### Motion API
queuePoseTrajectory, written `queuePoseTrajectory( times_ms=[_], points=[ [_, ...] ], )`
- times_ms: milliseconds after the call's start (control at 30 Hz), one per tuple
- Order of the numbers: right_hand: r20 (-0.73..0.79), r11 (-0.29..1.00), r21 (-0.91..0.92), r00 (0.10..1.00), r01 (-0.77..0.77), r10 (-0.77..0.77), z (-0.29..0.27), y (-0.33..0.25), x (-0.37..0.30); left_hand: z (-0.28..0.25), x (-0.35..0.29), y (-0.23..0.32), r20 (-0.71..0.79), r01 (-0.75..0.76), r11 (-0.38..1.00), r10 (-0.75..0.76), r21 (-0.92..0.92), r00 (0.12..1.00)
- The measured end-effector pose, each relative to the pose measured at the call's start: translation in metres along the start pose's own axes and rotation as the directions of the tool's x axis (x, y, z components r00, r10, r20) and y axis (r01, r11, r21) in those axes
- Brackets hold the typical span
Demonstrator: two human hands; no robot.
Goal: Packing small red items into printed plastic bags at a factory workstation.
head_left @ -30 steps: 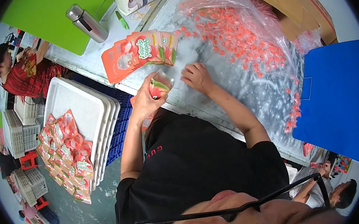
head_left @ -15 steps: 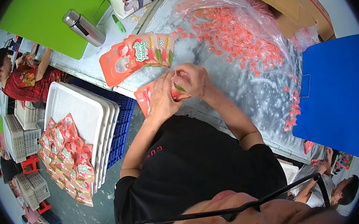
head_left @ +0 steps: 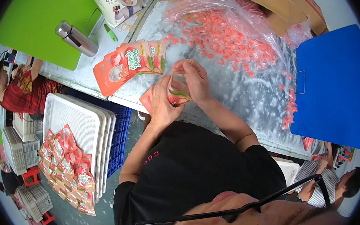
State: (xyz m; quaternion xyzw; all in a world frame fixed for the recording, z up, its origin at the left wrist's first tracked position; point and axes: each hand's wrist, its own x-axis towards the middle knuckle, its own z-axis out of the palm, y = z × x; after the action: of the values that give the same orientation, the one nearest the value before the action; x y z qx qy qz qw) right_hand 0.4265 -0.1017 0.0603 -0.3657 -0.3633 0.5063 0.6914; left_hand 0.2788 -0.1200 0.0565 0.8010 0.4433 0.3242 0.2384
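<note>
Left hand (head_left: 163, 102) is gripping a red-and-green printed plastic pouch (head_left: 178, 98); right hand (head_left: 196, 83) is resting curled at its top, can't tell if pinching.

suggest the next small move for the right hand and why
Perhaps spread the pouch wider at its top with the right hand: that hand is at its upper edge, the left hand grips it, and loose red pieces lie on the table.

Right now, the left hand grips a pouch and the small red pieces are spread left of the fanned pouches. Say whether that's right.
Wrong side: the head view shows the small red pieces spread right of the fanned pouches. The left hand does grip a pouch.
</note>
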Motion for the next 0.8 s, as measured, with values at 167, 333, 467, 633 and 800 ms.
queuePoseTrajectory(
  times_ms=[167, 333, 467, 633, 800],
  points=[
    [0.184, 0.382, -0.856, 0.896, 0.348, -0.405, -0.074, 0.030, 0.053, -0.004, -0.005, -0.008, -0.065, 0.092, 0.978, -0.106, -0.185, 0.992],
    [0.228, -0.214, -0.962, 0.929, 0.169, -0.292, -0.137, 0.063, 0.094, -0.006, -0.006, -0.013, -0.055, 0.149, 0.941, -0.174, -0.305, 0.983],
    [0.296, -0.142, -0.949, 0.950, 0.281, -0.102, -0.137, 0.070, 0.070, -0.014, -0.003, -0.015, -0.115, 0.189, 0.913, -0.245, -0.361, 0.963],
    [0.162, 0.486, -0.863, 0.987, 0.142, 0.000, -0.148, 0.062, 0.028, -0.020, 0.001, -0.023, -0.159, 0.147, 0.921, -0.216, -0.360, 0.963],
    [0.043, 0.484, -0.871, 0.994, 0.088, -0.103, -0.177, 0.041, 0.004, -0.021, -0.002, -0.028, -0.156, 0.183, 0.922, -0.248, -0.342, 0.956]
  ],
)
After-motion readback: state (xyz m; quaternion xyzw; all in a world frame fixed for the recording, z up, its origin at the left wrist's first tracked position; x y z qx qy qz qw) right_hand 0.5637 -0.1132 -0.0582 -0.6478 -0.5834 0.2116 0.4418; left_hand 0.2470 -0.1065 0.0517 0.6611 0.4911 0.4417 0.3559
